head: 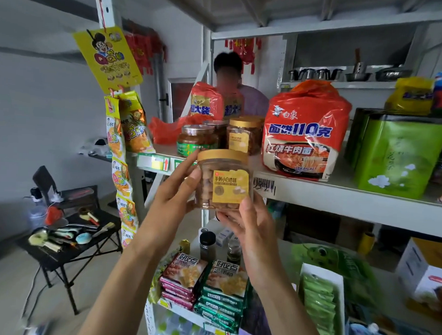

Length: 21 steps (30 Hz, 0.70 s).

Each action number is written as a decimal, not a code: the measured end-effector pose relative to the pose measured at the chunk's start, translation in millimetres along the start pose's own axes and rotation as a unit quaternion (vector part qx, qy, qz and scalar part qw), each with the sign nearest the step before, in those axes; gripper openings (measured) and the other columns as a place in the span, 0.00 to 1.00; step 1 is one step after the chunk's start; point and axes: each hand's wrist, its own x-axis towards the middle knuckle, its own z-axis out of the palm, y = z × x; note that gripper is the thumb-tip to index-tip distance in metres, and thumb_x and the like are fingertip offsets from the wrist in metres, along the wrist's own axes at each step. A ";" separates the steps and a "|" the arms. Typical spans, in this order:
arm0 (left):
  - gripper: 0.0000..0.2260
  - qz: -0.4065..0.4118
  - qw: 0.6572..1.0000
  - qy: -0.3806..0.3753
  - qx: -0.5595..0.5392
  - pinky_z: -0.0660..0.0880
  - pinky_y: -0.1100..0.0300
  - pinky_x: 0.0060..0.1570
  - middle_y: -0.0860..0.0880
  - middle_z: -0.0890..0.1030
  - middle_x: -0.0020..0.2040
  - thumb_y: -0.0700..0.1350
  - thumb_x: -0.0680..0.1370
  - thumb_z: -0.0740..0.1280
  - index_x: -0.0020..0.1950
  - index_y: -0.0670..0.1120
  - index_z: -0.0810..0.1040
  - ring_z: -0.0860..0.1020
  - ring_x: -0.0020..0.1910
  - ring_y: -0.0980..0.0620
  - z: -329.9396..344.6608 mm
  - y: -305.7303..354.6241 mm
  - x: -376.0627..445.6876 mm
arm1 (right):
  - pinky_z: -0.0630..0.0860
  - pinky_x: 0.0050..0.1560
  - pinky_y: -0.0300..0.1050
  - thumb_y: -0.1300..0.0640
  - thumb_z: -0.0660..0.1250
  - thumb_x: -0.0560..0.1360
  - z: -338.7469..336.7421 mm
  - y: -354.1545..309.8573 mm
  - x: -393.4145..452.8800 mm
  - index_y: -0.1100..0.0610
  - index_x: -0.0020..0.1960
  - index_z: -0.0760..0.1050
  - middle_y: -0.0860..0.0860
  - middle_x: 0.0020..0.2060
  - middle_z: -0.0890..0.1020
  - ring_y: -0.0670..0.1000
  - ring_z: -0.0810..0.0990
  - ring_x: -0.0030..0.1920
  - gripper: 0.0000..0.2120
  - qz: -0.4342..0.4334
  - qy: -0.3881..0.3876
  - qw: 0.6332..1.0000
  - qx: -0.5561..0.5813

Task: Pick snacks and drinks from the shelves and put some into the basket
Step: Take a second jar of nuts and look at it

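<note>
One jar (223,180) of nuts is off the shelf (339,194) and held up in front of it, the left hand (175,190) gripping its side and the right hand (248,218) cupping its base, with no basket in view, so putting it in seems left to do.

Pale grey walls (41,106) enclose the room, with a darker band running across the left one. The floor (7,297) is light and bare. A white metal shelving unit (339,196) fills the right side, its upright post (105,10) rising to the ceiling. At the lower left stands a black folding table (69,252) strewn with small tools, a dark chair (45,181) behind it. Red paper decorations (143,52) hang on the far wall. Daylight is soft and even.
</note>
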 end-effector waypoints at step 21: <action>0.22 -0.029 0.999 0.027 0.005 0.78 0.63 0.55 0.49 0.80 0.63 0.50 0.80 0.60 0.76 0.52 0.67 0.80 0.61 0.53 -6.6 -33.9 -50.1 | 0.80 0.56 0.46 0.29 0.65 0.69 3.5 23.8 -36.5 0.54 0.68 0.72 0.52 0.58 0.83 0.53 0.81 0.60 0.38 0.046 0.002 0.999 0.015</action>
